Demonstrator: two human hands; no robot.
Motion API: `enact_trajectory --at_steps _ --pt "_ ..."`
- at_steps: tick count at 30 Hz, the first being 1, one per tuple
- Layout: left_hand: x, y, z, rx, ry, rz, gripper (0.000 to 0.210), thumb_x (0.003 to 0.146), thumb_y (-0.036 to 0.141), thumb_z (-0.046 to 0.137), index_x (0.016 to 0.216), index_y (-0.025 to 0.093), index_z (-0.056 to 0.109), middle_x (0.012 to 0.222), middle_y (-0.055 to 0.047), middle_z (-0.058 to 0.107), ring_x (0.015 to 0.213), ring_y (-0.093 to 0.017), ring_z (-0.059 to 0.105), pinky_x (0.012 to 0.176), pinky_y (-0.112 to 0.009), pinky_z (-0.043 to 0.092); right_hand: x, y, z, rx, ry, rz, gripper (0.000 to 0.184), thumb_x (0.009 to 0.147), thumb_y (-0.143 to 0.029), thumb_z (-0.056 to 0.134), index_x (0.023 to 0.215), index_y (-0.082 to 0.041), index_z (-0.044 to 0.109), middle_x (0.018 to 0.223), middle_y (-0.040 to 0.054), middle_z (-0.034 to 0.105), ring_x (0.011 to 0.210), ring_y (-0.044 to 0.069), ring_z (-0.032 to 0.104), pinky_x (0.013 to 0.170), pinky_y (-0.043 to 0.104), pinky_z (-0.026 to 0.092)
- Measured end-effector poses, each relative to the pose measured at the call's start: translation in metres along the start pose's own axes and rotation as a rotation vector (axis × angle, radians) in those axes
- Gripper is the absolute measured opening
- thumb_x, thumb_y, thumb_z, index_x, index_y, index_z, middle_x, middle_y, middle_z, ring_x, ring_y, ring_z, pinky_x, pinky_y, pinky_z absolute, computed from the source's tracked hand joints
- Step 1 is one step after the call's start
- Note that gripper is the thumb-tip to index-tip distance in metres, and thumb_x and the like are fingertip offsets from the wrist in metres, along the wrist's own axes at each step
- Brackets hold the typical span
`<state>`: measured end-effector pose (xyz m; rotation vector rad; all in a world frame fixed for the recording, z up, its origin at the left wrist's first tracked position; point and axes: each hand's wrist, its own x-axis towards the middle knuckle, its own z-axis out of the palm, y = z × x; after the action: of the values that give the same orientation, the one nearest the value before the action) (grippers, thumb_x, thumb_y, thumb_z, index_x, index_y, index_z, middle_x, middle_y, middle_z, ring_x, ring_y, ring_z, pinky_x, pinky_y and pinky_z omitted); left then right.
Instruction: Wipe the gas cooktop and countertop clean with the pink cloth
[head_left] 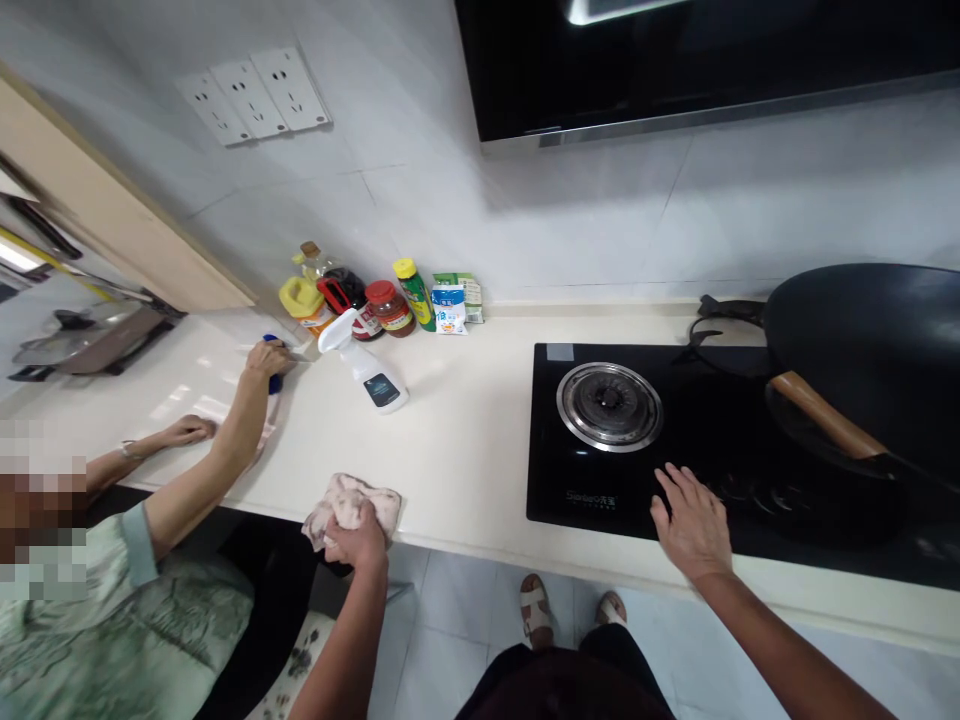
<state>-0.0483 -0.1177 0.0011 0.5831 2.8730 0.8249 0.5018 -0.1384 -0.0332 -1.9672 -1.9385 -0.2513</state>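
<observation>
left hand (361, 541) grips crumpled pale-pink cloth (346, 497) | cloth's bulk just ahead of grip | right hand (694, 522) farther off, splayed, empty

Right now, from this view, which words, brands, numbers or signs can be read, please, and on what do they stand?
"S…" on the gas cooktop: the remaining letters are too small to read surely.
Spray bottle label: too small.
White-and-blue packet, red-lidded jar, yellow-capped bottle: printing too small or blurred.

Pale grey wall (397, 100), white sockets (253, 95), tiled floor (448, 645)
</observation>
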Motion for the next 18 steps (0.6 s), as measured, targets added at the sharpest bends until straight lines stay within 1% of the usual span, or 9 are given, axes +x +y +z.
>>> enact_trajectory --at_steps 3,6,8,11,12,13,16,18 --pt "-0.026 0.001 0.004 -0.094 -0.032 -0.164 0.088 0.085 0.069 0.058 0.152 0.018 0.034 0.144 -0.022 0.047 0.109 -0.035 0.066 0.091 -0.049 0.058 0.003 -0.003 -0.005 -0.014 -0.01 0.009 0.046 0.104 -0.032 0.04 0.14 -0.014 0.062 0.151 0.014 0.06 0.146 0.03 0.046 0.116 0.048 0.037" --pt "-0.063 0.006 0.01 -0.159 -0.062 -0.25 0.096 0.081 0.071 0.067 0.155 0.021 0.031 0.147 -0.02 0.047 0.108 -0.031 0.066 0.092 -0.05 0.058 0.006 -0.006 -0.008 -0.021 -0.028 0.014 0.045 0.104 -0.03 0.041 0.14 -0.014 0.063 0.151 0.0138 0.06 0.146 0.029 0.046 0.117 0.047 0.036" --pt "-0.09 0.01 0.015 -0.189 -0.078 -0.281 0.092 0.084 0.066 0.07 0.156 0.024 0.031 0.148 -0.018 0.049 0.111 -0.028 0.064 0.093 -0.049 0.058 0.008 -0.008 -0.009 -0.016 -0.04 0.026 0.046 0.104 -0.03 0.04 0.14 -0.014 0.063 0.152 0.0135 0.06 0.146 0.029 0.045 0.118 0.047 0.034" --pt "-0.131 0.018 0.022 -0.206 -0.116 -0.301 0.077 0.092 0.058 0.065 0.155 0.027 0.035 0.148 -0.014 0.052 0.115 -0.026 0.063 0.093 -0.047 0.059 0.009 -0.011 -0.01 0.015 -0.056 0.051 0.046 0.104 -0.029 0.039 0.142 -0.015 0.062 0.154 0.0129 0.058 0.148 0.029 0.043 0.119 0.048 0.031" --pt "-0.144 0.02 0.024 -0.202 -0.135 -0.304 0.077 0.092 0.059 0.064 0.155 0.027 0.034 0.148 -0.014 0.051 0.115 -0.026 0.063 0.093 -0.047 0.06 0.01 -0.012 -0.01 0.033 -0.061 0.061 0.047 0.104 -0.029 0.039 0.142 -0.016 0.062 0.154 0.0128 0.057 0.148 0.029 0.043 0.12 0.048 0.03" --pt "-0.159 0.022 0.026 -0.194 -0.158 -0.303 0.081 0.091 0.06 0.064 0.157 0.025 0.03 0.149 -0.016 0.05 0.114 -0.027 0.063 0.092 -0.047 0.06 0.01 -0.013 -0.011 0.055 -0.064 0.071 0.047 0.104 -0.029 0.038 0.143 -0.016 0.061 0.154 0.0129 0.057 0.148 0.029 0.043 0.12 0.048 0.03" --pt "-0.204 0.027 0.034 -0.149 -0.238 -0.277 0.102 0.087 0.068 0.064 0.158 0.018 0.013 0.153 -0.027 0.04 0.115 -0.033 0.064 0.088 -0.049 0.059 0.012 -0.012 -0.013 0.148 -0.082 0.076 0.046 0.104 -0.03 0.04 0.142 -0.015 0.061 0.155 0.0141 0.055 0.15 0.031 0.039 0.121 0.05 0.028" --pt "-0.237 0.029 0.039 -0.109 -0.297 -0.233 0.103 0.089 0.072 0.056 0.158 0.015 0.006 0.154 -0.031 0.036 0.116 -0.036 0.063 0.085 -0.05 0.059 0.014 -0.01 -0.016 0.238 -0.101 0.05 0.045 0.103 -0.033 0.044 0.141 -0.015 0.06 0.155 0.0147 0.054 0.151 0.032 0.036 0.122 0.053 0.026"
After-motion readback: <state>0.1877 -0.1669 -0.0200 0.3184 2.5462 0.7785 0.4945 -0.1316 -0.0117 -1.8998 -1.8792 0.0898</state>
